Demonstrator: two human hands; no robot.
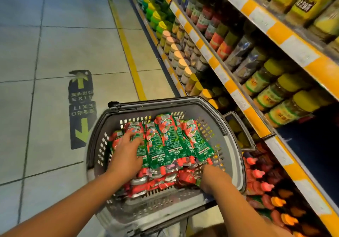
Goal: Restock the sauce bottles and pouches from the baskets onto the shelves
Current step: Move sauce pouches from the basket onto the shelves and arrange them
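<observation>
in the grey basket (236, 165) in front of you, the red and green sauce pouches (170, 145) lie stacked in layers, a row of them side by side on top. your left hand (128, 152) rests on the leftmost top pouches, fingers spread. your right hand (212, 177) reaches down at the stack's near right edge; its fingers are hidden, so i cannot tell their grip. to your right run yellow-edged shelves (256, 123) of jars, with red sauce bottles (256, 174) on the lowest one.
</observation>
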